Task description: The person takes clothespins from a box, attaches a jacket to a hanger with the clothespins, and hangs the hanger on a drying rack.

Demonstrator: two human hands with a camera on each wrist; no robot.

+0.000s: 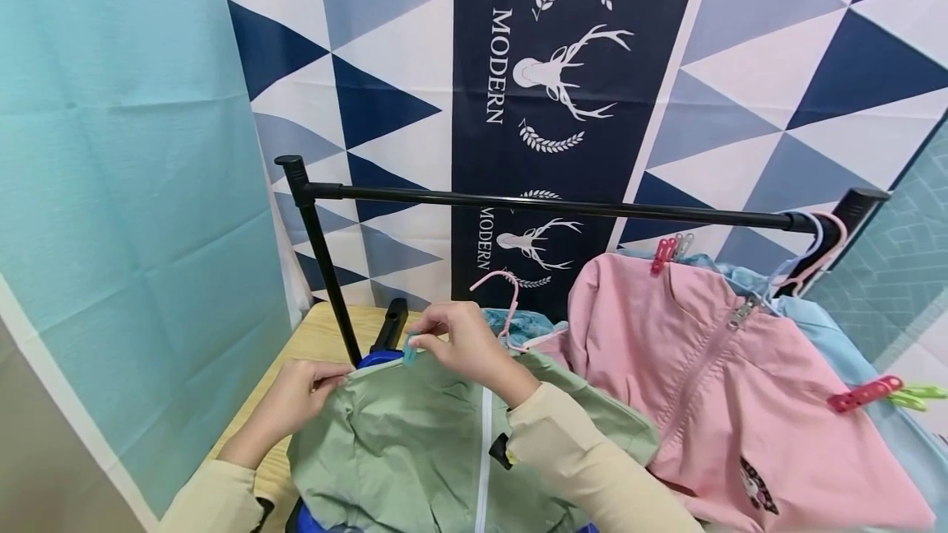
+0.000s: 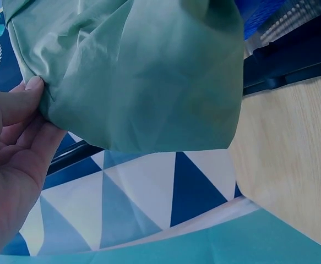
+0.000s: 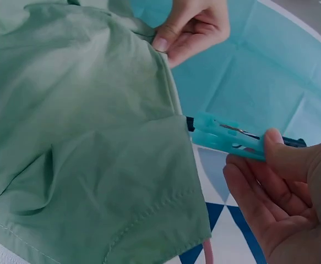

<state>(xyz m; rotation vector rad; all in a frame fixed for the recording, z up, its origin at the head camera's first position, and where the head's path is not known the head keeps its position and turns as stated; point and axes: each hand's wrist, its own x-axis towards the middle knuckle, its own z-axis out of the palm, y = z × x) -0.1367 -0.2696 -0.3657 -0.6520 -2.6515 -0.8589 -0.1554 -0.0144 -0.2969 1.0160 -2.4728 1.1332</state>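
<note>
A light green zip jacket (image 1: 415, 426) hangs on a pink hanger (image 1: 513, 311), whose hook rises free of the rail. My left hand (image 1: 304, 397) pinches the jacket's top edge at the left; in the left wrist view, thumb and fingers grip a fold of the fabric (image 2: 132, 82). Between thumb and fingers, my right hand (image 1: 462, 340) holds a translucent teal clothespin (image 1: 410, 349) at the same edge, nearer the middle. The right wrist view has the clothespin (image 3: 229, 135) lying sideways, its front end right at the fabric edge.
A black clothes rail (image 1: 548, 204) spans behind the jacket. At its right end hangs a pink jacket (image 1: 666, 352) with red clothespins (image 1: 862, 395), over a light blue garment (image 1: 822, 327). A wooden tabletop (image 1: 314, 340) lies beneath. Patterned cloth (image 1: 385, 97) covers the back.
</note>
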